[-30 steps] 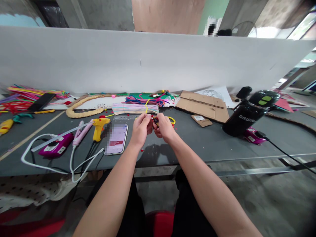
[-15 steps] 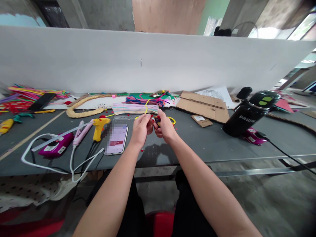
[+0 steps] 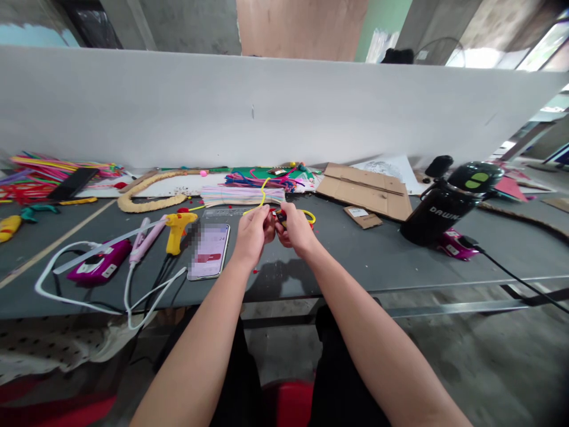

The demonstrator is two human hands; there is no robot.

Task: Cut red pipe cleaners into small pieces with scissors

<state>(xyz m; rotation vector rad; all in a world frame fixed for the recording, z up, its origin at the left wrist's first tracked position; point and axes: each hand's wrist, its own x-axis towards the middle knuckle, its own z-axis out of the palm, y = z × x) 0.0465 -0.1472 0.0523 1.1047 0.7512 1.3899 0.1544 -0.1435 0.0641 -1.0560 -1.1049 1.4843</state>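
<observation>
My left hand [image 3: 255, 230] is closed, thumb and fingers pinched on a yellow pipe cleaner [image 3: 264, 191] whose bent end rises above the fingertips. Close beside it, my right hand [image 3: 295, 226] is closed around a small dark tool [image 3: 280, 218], mostly hidden by the fingers, so its kind is unclear. A yellow loop [image 3: 309, 216] shows just behind the right hand; whether it belongs to the tool I cannot tell. Behind both hands lies a bundle of pale striped pipe cleaners [image 3: 222, 195], with dark blue and pink ones [image 3: 249, 180] beyond.
Left of my hands lie a phone [image 3: 210, 251], a yellow glue gun [image 3: 178, 231], a pink stick-shaped device [image 3: 147, 242] and a purple power strip [image 3: 101, 262] with cables. Cardboard [image 3: 364, 191] and a black bottle [image 3: 440, 207] stand to the right. A white partition [image 3: 284, 115] closes the back.
The fingers have shifted slightly, and the red bit between the fingertips shows less. Both hands stay in nearly the same place; the whole view has moved a little.
</observation>
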